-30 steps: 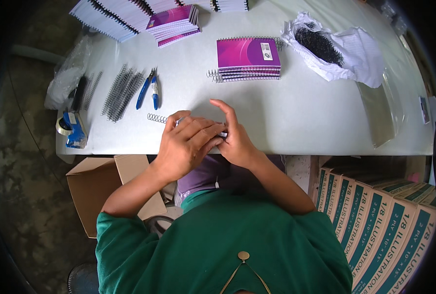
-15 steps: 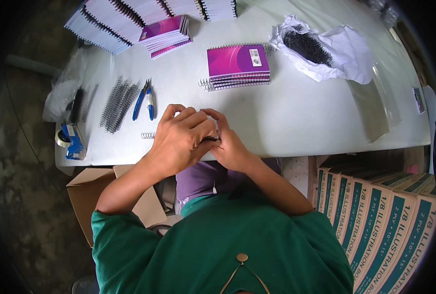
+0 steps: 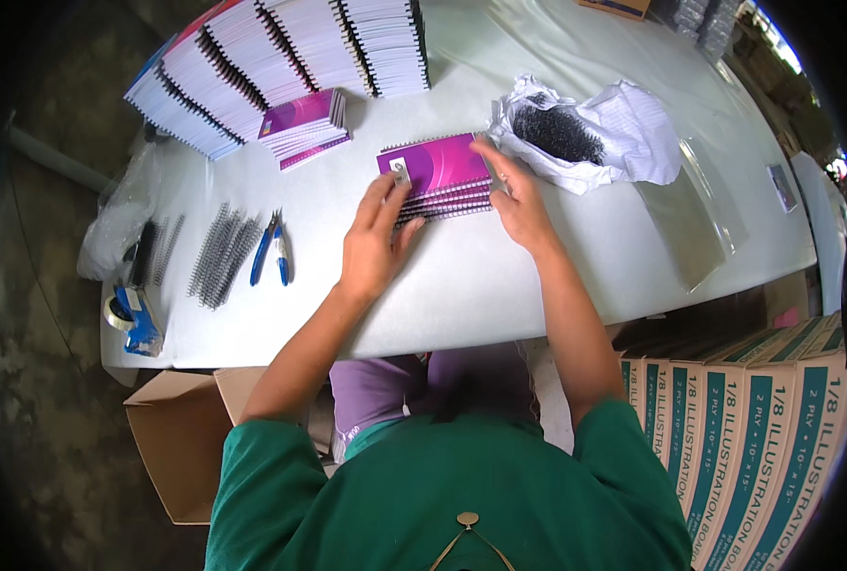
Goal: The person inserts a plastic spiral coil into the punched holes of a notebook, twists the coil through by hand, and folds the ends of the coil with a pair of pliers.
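Note:
A stack of purple spiral notebooks (image 3: pixel 443 167) lies on the white table in front of me. My left hand (image 3: pixel 376 238) is at its left side, fingertips over the top cover beside a white label and thumb low at the front corner. At the opposite side, my right hand (image 3: pixel 519 195) presses along the edge with its fingers, the thumb near the front right corner. Between them the two hands hold the top notebook against the stack. Black coil ends show along the back and front of the pile.
Blue-handled pliers (image 3: pixel 269 252) and loose spiral coils (image 3: pixel 222 257) lie at left, near a tape dispenser (image 3: pixel 143 324). Behind are a smaller notebook stack (image 3: pixel 300 124) and tall bound books (image 3: pixel 290 48). White paper (image 3: pixel 642 143) holds black coils at right. Cartons (image 3: pixel 757 428) stand below the table.
My hands have parted and moved forward from the table's near edge to the notebook stack. The top cover's label now sits at left instead of right. The view has shifted.

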Demonstrator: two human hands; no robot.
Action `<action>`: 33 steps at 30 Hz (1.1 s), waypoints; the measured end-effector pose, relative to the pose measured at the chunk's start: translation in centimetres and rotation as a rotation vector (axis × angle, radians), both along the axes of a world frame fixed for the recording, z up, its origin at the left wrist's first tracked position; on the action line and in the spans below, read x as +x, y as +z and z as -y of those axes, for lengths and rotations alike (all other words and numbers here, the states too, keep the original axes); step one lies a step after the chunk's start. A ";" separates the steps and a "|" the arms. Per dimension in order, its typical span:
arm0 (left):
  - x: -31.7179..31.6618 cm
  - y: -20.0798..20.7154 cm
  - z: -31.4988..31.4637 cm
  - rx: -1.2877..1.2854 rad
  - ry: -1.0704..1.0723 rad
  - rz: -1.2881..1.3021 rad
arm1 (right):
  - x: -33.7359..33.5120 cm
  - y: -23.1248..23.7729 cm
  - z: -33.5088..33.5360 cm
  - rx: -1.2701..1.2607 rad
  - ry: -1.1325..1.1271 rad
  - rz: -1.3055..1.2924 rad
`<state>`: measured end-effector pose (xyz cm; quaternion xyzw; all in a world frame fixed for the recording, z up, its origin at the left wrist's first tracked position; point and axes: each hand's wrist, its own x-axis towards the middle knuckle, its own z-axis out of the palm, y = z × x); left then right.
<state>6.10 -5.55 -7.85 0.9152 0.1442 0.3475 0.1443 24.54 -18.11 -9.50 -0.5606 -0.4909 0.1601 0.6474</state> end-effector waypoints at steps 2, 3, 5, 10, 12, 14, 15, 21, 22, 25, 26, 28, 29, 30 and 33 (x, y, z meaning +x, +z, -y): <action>-0.1 1.3 0.0 -0.073 0.089 0.115 | -0.3 -0.1 0.1 0.045 -0.128 0.040; 0.2 1.6 -2.2 0.052 0.100 0.139 | -0.4 0.1 0.4 0.033 -0.148 0.082; 1.6 3.0 -6.9 0.077 0.196 0.184 | -0.7 0.6 0.6 0.084 -0.216 0.178; 1.6 0.7 -18.0 0.468 0.443 -0.189 | -1.0 0.7 0.3 0.162 -0.247 0.292; 0.8 0.8 -18.3 0.402 0.483 -0.252 | -1.5 1.1 0.5 0.216 -0.298 0.328; 0.0 1.9 -16.5 0.401 0.463 -0.176 | -1.7 1.4 0.8 0.269 -0.339 0.371; -0.5 2.5 -14.8 0.430 0.429 -0.071 | -1.9 1.4 0.8 0.321 -0.362 0.404; -6.0 5.4 -1.1 0.475 0.211 0.051 | -7.7 1.7 -0.8 0.083 0.601 -0.908; -6.8 5.1 0.9 0.472 0.090 0.044 | -8.6 2.0 -0.8 0.043 0.635 -1.046; -8.9 4.2 4.9 0.264 -0.048 -0.104 | -10.8 1.9 0.2 -0.184 0.564 -1.167; -9.5 4.0 5.1 0.220 -0.067 -0.116 | -11.1 1.6 1.2 -0.232 0.508 -1.172; -10.8 3.2 5.3 0.158 -0.077 -0.127 | -10.9 0.5 2.8 -0.225 0.429 -1.004; -11.5 2.3 5.3 0.142 -0.067 -0.125 | -10.7 0.1 3.5 -0.223 0.393 -0.919; -12.3 1.3 5.3 0.125 -0.056 -0.124 | -10.4 -0.1 4.1 -0.232 0.325 -0.843; -13.6 0.1 5.3 0.088 -0.038 -0.306 | -8.8 0.7 5.9 -0.202 0.171 -0.660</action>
